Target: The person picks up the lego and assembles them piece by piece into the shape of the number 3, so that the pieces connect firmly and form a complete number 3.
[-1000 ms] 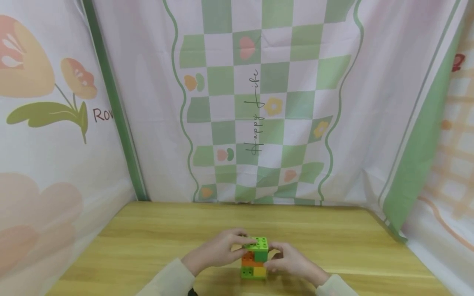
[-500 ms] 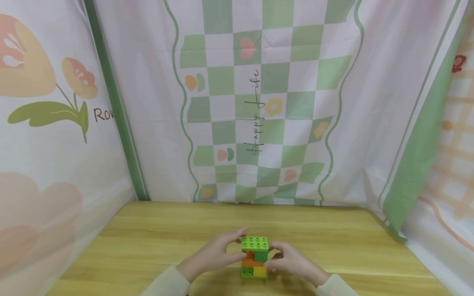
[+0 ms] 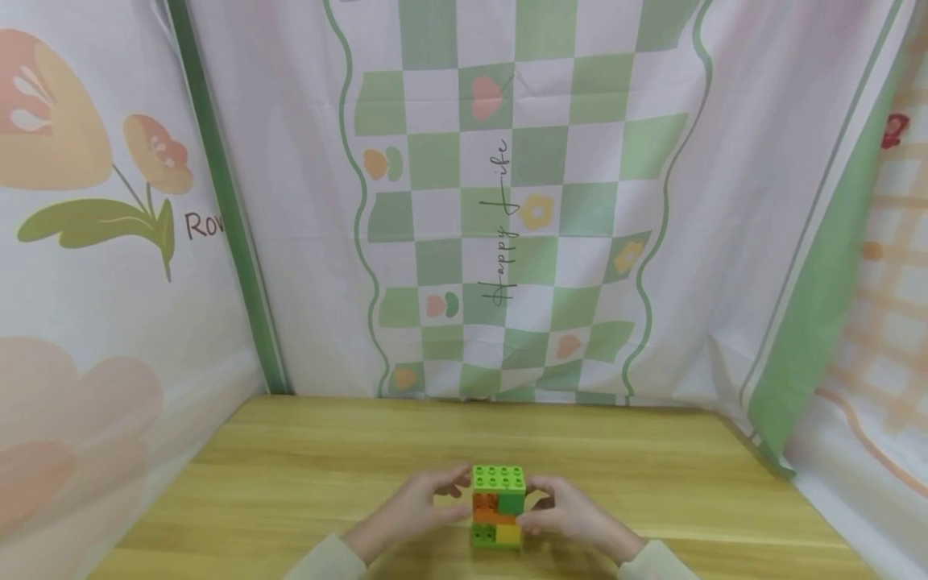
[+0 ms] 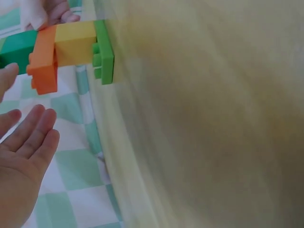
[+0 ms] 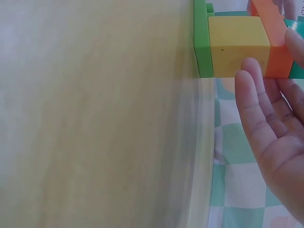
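A small tower of toy building bricks stands upright on the table. Its top is a light green studded brick [image 3: 499,481]. Below that sits a dark green brick [image 3: 511,504], then an orange brick [image 4: 45,59], a yellow brick [image 5: 237,38] and a green bottom brick [image 4: 107,54]. At the tower's right side my right hand [image 3: 573,513] holds it, thumb on the near side and fingers towards the far side. My left hand [image 3: 409,509] hovers close by on the left, fingers spread and apart from the bricks, holding nothing.
The wooden table [image 3: 326,443] extends around the tower on all sides. A checkered curtain [image 3: 507,266] hangs behind its far edge, with printed cloth walls [image 3: 94,306] to the left and right.
My left hand has come off the top brick and drawn back to the left, uncovering the studs. The right hand and the tower have stayed in place.
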`<state>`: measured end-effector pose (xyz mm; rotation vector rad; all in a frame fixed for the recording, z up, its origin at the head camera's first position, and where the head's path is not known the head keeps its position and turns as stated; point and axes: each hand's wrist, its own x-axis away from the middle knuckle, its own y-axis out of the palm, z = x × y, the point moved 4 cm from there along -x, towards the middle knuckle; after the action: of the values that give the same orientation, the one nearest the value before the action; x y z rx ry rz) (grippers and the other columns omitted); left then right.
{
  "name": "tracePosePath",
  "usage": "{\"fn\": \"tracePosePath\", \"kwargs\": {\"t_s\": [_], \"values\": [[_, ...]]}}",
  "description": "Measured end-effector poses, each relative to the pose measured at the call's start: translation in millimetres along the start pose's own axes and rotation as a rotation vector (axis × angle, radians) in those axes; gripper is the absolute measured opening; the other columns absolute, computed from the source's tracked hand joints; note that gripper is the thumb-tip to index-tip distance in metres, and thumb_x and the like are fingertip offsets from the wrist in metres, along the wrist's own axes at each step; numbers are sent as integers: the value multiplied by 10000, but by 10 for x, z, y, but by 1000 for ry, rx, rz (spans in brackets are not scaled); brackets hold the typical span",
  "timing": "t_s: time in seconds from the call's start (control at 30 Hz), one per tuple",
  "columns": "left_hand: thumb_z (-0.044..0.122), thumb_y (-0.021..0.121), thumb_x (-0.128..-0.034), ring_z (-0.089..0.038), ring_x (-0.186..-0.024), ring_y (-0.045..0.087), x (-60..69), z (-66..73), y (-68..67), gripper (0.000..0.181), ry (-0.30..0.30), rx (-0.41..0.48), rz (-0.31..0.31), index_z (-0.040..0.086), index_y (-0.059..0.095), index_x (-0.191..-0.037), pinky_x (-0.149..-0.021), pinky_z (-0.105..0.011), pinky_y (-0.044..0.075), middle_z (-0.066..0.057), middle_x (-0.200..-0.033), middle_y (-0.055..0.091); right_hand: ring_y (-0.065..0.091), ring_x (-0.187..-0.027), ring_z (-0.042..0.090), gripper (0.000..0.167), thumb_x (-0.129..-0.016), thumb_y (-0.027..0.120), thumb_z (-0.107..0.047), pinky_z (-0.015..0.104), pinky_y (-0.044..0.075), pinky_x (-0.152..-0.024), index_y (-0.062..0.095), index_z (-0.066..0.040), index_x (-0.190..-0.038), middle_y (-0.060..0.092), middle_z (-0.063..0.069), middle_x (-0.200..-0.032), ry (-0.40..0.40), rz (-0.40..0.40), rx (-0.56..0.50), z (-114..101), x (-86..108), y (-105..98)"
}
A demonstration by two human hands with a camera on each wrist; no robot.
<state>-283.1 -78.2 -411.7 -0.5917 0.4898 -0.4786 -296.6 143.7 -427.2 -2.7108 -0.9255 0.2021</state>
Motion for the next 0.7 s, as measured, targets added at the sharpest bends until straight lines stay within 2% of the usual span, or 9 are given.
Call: {"fn": "tracePosePath", "kwargs": {"t_s": [0.3,0.7], "values": [[265,694,-812,-94,-869,591,-5,-75,104,427,-37,14,37,77,614,-1187,-802,-273,478,37,-1019,641,624,-790,258,389,-829,667,-89,301,537,-646,538,75,-1158,558,125,-995,-26,-2,20,-23,11,17],[222,717,-792,-37,-791,586,0,-62,130,365,-61,50,59,64,657,-1115,-737,-212,484,50,-957,653,620,-814,277,406,-836,667,-102,308,536,-654,530,80,-1173,562,122,-1000,-18,-7,2,-9,3,12]]}}
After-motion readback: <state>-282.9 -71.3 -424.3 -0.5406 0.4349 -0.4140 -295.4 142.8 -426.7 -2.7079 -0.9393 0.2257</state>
